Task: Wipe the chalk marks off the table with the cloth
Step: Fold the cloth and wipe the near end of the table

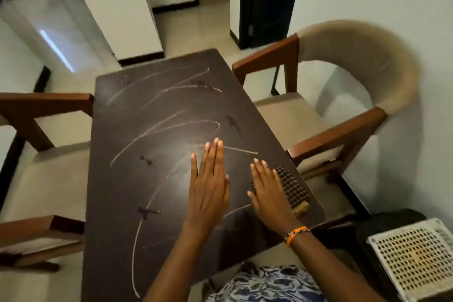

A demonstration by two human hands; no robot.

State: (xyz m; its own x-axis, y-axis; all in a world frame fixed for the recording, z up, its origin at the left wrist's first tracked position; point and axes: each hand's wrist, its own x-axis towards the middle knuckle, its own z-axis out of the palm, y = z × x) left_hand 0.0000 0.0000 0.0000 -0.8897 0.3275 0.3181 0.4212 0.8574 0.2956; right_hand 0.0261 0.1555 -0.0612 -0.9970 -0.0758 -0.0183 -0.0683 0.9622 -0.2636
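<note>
Both hands flat over the near-right of the dark worktop [115,179], fingers straight, holding nothing. Left hand [208,186] lies across a chalk mark [157,130]; marks run near to far, none wiped by the look of it. Right hand [267,193] sits just beside the brown waffle-weave cloth [293,189] at the right edge, likely placed to take it up.
</note>
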